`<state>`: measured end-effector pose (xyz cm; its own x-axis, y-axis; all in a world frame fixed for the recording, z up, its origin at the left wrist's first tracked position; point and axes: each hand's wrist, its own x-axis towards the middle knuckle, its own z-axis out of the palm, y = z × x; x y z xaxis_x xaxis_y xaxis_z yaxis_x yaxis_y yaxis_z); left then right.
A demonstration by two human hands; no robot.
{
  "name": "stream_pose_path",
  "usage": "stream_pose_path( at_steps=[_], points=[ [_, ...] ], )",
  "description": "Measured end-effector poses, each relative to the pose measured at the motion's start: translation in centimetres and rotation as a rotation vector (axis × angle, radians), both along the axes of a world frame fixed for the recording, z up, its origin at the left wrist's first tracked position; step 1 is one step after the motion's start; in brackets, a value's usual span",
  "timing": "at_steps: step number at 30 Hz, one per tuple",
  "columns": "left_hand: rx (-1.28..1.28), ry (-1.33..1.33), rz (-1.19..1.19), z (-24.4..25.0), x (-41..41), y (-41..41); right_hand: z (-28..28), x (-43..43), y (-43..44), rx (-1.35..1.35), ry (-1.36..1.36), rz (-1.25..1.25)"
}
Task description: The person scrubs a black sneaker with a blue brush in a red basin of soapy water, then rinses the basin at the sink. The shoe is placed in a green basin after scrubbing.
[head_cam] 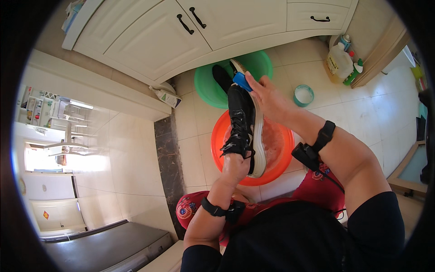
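Observation:
A black lace-up sneaker (237, 112) with a thick white sole hangs over the orange basin (217, 159), its toe pointing away from me. My left hand (235, 168) reaches into the shoe's opening at the heel end, and its fingers are hidden inside. In my right hand (266, 97) is a blue-backed brush (242, 81), held against the toe of the shoe; its bristles are mostly out of sight. Cloudy, sudsy water (276, 146) fills the basin. Behind it, a green basin (207, 86) holds a black shoe (221, 77) and another, partly covered shoe.
A teal tub of white contents (303, 95) sits on the tiles at right. Farther back stand a jug of yellowish liquid (339, 63) and a green bottle (355, 72). At left, a white bottle (166, 97) lies by the wall. White cabinets (234, 23) overhang the green basin.

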<state>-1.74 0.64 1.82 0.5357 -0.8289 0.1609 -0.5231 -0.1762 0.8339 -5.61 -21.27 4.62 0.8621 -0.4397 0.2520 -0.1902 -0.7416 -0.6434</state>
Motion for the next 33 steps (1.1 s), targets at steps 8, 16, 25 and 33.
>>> stream_pose_path(
  at_steps=[8,16,25,33],
  points=[
    [0.094,-0.072,0.139,-1.1,1.7,1.0,-1.7,-2.5,6.3,-0.121,0.113,0.289],
    [0.109,0.087,0.189,-0.1,0.6,1.0,0.8,0.5,1.7,-0.088,0.262,0.108],
    [0.016,0.245,0.270,-0.1,2.5,1.5,0.8,-1.1,6.2,-0.071,0.214,0.317],
    [0.014,0.239,0.280,0.0,3.1,0.7,0.9,-1.2,6.8,-0.020,0.259,0.256]
  ],
)
